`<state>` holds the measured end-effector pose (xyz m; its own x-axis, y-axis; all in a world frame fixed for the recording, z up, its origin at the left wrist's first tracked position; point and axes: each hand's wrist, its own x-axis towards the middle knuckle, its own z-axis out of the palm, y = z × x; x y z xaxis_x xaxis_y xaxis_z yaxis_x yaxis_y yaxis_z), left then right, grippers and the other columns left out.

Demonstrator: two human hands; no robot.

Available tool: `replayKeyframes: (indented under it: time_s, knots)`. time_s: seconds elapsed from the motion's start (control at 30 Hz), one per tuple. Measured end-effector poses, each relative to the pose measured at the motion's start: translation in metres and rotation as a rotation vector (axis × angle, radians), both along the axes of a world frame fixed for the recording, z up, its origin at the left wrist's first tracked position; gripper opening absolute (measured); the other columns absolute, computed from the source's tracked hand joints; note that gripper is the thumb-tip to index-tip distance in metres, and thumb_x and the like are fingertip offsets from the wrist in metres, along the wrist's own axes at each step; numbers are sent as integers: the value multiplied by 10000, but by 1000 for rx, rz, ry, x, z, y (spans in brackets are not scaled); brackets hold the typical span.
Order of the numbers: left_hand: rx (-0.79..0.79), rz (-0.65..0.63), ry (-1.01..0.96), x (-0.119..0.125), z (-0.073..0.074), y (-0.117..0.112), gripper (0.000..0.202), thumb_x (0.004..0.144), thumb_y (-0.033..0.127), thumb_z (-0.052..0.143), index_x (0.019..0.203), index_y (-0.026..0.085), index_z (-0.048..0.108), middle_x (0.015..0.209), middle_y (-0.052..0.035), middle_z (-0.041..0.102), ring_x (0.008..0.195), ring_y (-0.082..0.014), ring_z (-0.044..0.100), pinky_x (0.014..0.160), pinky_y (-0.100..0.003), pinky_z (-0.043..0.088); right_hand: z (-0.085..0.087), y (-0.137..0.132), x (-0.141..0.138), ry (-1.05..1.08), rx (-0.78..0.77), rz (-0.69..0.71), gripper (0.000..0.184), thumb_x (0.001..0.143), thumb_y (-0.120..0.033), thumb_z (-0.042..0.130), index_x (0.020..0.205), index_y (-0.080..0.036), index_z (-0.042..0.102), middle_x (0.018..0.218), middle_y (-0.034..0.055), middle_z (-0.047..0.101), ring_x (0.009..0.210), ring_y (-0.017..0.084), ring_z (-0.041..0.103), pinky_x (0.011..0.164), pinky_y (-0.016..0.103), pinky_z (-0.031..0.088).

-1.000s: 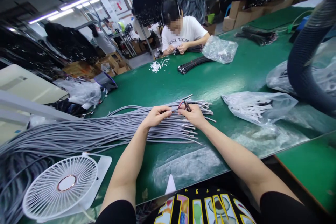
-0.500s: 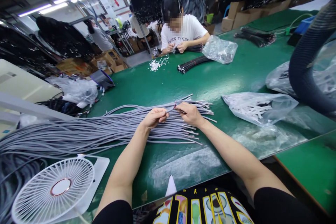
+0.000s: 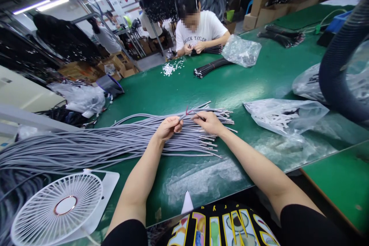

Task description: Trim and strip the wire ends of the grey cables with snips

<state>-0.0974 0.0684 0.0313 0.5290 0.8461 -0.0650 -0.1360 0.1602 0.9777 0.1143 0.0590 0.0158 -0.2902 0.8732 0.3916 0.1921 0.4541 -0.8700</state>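
My left hand (image 3: 170, 127) is closed around a grey cable (image 3: 182, 117) near its end, above the bundle. Thin red wires (image 3: 187, 110) stick up from that cable end, between my two hands. Just to the right, my right hand (image 3: 211, 123) is closed in a pinch, its fingertips close to the cable end. Something small and dark shows among its fingers, too little to name. Beneath both hands lies a bundle of grey cables (image 3: 115, 142), their stripped ends fanned out to the right.
A white fan (image 3: 63, 207) stands at front left. A clear bag of white strips (image 3: 284, 117) lies to the right, near a thick dark hose (image 3: 334, 61). Across the green table (image 3: 155, 98) a co-worker (image 3: 201, 27) handles black cables beside white bits (image 3: 170, 68).
The red wires were at my right fingertips and now stand free, a little to their left. My left hand has shifted slightly left with the cable. The view has tilted a little.
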Motion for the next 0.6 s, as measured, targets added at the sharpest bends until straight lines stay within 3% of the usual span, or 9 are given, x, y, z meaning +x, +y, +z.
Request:
replayKeyframes:
  time_s: [0.07,0.13,0.27,0.33,0.47,0.6]
  knots:
    - [9,-9,4,0,1,1,403,688,510,731,713,127,605,426,61,385,416,-60,334,479,-225,306,3,1,4,136,-105,-13,271,791,-382,593,831,-139,707,752,34,648,658,121,535,647,255,399]
    - [14,-28,20,0,1,1,409,681,510,735,712,123,608,429,56,400,419,-61,351,483,-224,309,6,0,4,250,-220,-6,361,790,-456,597,863,-122,712,655,11,611,577,101,502,578,240,390]
    - [5,-75,70,-1,0,0,417,664,510,744,697,111,630,424,41,433,419,-67,373,494,-233,318,8,-8,-5,369,-456,146,534,752,-628,594,859,-112,686,415,-98,319,366,45,237,380,210,187]
    - [-2,-91,94,-2,-2,0,417,656,505,751,697,105,643,420,38,438,418,-68,375,496,-234,315,8,-12,-11,412,-515,209,500,691,-614,664,787,-124,661,417,-101,329,351,34,220,362,206,159]
    - [0,-83,119,-3,-4,-2,425,631,509,765,686,103,651,412,37,428,423,-72,375,504,-238,322,8,-15,-16,378,-457,184,347,638,-457,731,717,-132,638,523,-36,527,399,42,320,389,202,226]
    - [34,-21,102,-2,1,0,429,625,534,756,682,124,642,428,38,428,449,-86,393,526,-252,348,14,-11,-2,168,-205,71,211,708,-354,632,689,-145,650,555,-30,526,504,72,395,494,213,302]
